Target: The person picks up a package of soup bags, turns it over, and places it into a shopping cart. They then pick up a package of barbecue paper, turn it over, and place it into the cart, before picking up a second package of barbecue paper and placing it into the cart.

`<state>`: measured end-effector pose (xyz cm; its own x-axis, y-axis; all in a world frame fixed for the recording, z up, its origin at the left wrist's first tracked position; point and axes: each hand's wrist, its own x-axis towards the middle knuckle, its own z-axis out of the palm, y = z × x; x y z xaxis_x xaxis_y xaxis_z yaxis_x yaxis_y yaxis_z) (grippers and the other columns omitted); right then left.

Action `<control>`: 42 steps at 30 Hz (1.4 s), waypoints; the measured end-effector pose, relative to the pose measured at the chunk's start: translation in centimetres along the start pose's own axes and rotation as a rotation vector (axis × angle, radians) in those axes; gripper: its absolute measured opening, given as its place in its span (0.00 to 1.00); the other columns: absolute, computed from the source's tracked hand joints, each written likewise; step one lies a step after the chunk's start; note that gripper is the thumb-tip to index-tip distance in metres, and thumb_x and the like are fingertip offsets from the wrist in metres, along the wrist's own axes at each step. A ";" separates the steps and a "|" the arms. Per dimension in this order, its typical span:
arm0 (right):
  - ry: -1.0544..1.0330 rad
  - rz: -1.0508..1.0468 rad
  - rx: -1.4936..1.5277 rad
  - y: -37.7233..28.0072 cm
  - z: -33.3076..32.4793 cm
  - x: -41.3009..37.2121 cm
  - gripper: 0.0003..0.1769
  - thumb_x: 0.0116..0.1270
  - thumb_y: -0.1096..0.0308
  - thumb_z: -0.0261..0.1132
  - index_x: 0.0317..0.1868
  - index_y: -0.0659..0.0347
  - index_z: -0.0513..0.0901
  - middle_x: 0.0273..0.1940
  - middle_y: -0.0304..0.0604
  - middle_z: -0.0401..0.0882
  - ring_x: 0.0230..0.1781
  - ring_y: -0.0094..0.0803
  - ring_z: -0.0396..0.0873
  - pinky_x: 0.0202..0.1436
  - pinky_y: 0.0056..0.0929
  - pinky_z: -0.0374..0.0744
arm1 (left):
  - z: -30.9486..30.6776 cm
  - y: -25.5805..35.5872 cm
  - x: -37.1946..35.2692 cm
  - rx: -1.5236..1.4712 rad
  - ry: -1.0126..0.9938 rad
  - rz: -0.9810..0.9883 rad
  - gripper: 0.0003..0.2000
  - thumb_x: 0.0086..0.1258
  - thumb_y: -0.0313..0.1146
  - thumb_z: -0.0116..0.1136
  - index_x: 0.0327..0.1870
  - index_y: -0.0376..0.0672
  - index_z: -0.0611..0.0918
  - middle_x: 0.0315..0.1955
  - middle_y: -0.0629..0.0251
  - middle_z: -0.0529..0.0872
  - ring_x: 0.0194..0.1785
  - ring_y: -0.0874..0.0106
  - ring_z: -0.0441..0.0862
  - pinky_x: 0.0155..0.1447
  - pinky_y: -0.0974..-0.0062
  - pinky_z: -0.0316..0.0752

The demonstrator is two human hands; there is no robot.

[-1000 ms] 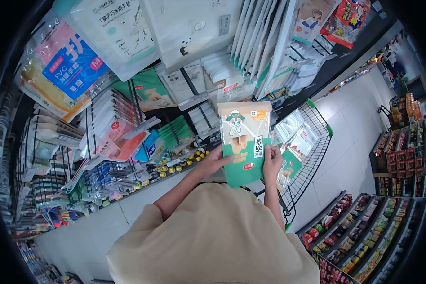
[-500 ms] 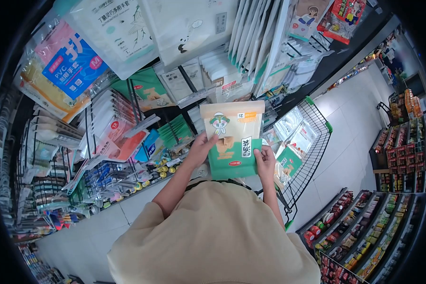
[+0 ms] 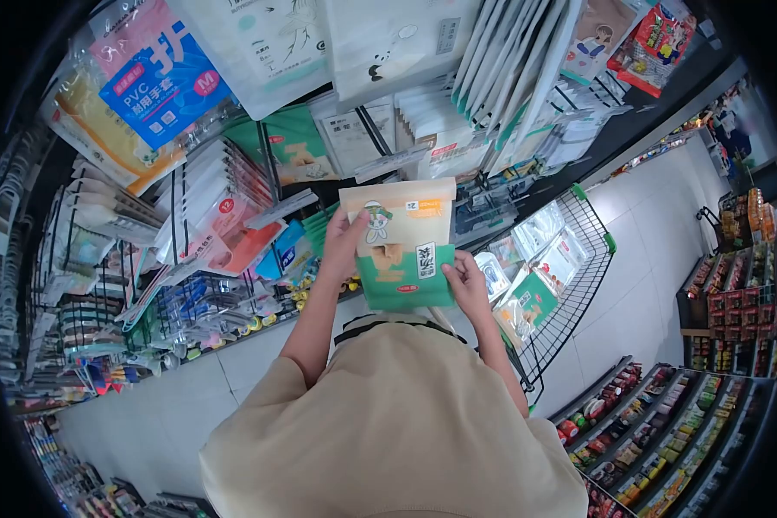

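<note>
A flat green-and-cream packet (image 3: 404, 246), printed with a cartoon figure and Chinese characters, is held upright in front of my chest. My left hand (image 3: 345, 242) grips its left edge, the thumb lying over the front near the cartoon. Lower down on the right edge, my right hand (image 3: 464, 278) pinches the packet between thumb and fingers. A similar green packet (image 3: 533, 300) lies in the wire shopping cart (image 3: 565, 315) just right of my right hand. Behind the held packet, another green packet (image 3: 295, 151) hangs on the rack.
Ahead, hanging packs of gloves (image 3: 160, 91) and large white packs (image 3: 393, 52) fill the display. Pink-red packs (image 3: 233, 233) hang at left. Tiled floor (image 3: 656, 207) stretches to the right, with stocked shelves (image 3: 665, 423) beyond the cart.
The packet has moved slightly left and up with both hands. My left hand has shifted higher along its edge. The whole view has turned a little.
</note>
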<state>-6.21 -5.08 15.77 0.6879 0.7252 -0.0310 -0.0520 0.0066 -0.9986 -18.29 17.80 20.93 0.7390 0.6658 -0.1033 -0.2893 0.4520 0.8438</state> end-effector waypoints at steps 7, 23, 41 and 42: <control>-0.130 0.059 -0.091 0.5 1.5 1.5 0.11 0.73 0.75 0.60 0.54 0.66 0.75 0.44 0.39 0.84 0.43 0.16 0.78 0.46 0.17 0.75 | -3.3 0.8 -0.3 0.007 0.047 0.065 0.13 0.76 0.29 0.56 0.58 0.40 0.76 0.51 0.64 0.84 0.51 0.75 0.83 0.54 0.75 0.79; 0.201 0.183 0.577 -0.8 -2.6 -1.5 0.16 0.71 0.72 0.64 0.57 0.66 0.78 0.51 0.41 0.83 0.48 0.24 0.81 0.51 0.25 0.78 | -1.1 -3.9 -0.8 -0.394 0.098 0.004 0.11 0.75 0.26 0.53 0.55 0.40 0.75 0.55 0.59 0.82 0.56 0.67 0.81 0.61 0.65 0.77; 0.352 -0.349 -0.700 -11.6 -5.0 -4.4 0.09 0.66 0.71 0.66 0.43 0.66 0.85 0.36 0.49 0.86 0.34 0.41 0.85 0.41 0.35 0.81 | 9.5 -0.9 -1.0 0.941 -0.657 0.445 0.26 0.61 0.26 0.69 0.62 0.37 0.77 0.59 0.57 0.80 0.63 0.65 0.77 0.67 0.70 0.69; 0.366 -0.352 -0.700 -11.9 -4.5 -4.3 0.09 0.66 0.71 0.66 0.43 0.66 0.85 0.36 0.49 0.86 0.34 0.41 0.85 0.41 0.35 0.81 | 10.7 -1.1 -1.2 0.946 -0.766 0.385 0.26 0.61 0.27 0.69 0.63 0.38 0.77 0.57 0.56 0.82 0.60 0.65 0.80 0.64 0.70 0.71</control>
<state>-5.29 -11.34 27.59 0.7766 0.4923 0.3931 0.5826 -0.3238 -0.7454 -12.39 10.15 25.76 0.9561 0.0057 0.2931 -0.2510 -0.5001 0.8287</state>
